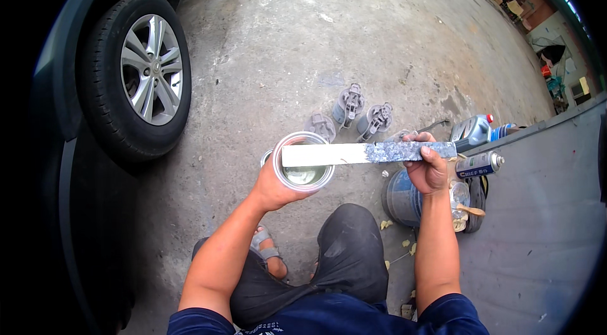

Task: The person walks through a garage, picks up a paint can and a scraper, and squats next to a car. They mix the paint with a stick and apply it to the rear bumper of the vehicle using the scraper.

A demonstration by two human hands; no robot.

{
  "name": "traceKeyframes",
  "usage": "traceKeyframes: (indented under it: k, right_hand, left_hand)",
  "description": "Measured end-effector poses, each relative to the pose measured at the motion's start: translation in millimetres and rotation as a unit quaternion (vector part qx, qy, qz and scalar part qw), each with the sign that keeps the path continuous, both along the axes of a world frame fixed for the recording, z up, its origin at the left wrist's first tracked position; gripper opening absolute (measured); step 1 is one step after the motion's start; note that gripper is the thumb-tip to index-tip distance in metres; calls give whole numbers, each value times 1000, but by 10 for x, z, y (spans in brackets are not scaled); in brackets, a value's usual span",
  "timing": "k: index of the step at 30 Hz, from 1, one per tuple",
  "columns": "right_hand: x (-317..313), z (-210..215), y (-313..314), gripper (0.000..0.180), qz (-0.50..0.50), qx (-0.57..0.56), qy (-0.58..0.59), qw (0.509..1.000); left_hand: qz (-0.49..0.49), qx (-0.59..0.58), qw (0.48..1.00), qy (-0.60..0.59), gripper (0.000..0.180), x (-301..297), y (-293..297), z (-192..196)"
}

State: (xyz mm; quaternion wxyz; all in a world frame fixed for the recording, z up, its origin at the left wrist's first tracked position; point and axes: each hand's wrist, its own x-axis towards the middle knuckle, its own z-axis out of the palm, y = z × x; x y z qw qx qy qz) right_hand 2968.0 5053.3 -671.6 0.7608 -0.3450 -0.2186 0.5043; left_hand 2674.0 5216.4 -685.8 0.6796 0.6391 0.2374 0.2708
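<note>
My left hand [273,188] is wrapped round an open round can [329,177] with a shiny rim, held above my knees. Some pale greenish-white content shows inside it. Between the fingers and thumb of my right hand [432,174] is a long flat stir stick [335,154]. Its left half is coated smooth white, while the right half is crusted with blue-grey dried paint. The white end lies across the can's mouth as seen from above; whether it touches the rim I cannot tell.
A car wheel [152,69] stands at the left. Dusty grey cups with clamp tops [349,104] sit on the concrete ahead. By the grey panel [537,208] at right are a blue bucket [401,199], a spray can [478,165], a jug [472,129] and a wooden-handled brush [471,210].
</note>
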Motion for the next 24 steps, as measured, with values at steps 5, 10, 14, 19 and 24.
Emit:
traceKeyframes:
  k: [5,10,14,19,24]
  right_hand:
    - [182,-186,-125,26,3,-69,41,997]
    - [391,-209,-228,26,-16,-68,29,997]
    - [475,-155,-283,24,-42,-33,51,997]
    - [152,-185,-30,25,18,14,109,994]
    - [-268,-551,191,23,53,1,190,980]
  left_hand:
    - [-2,27,999,22,87,-59,43,41]
    - [20,14,1000,-12,89,-149,83,-81]
    - [32,-7,999,-25,91,-183,99,-56]
    - [10,-18,1000,-10,91,-170,111,-52]
    - [-10,-42,999,1,92,-148,66,25]
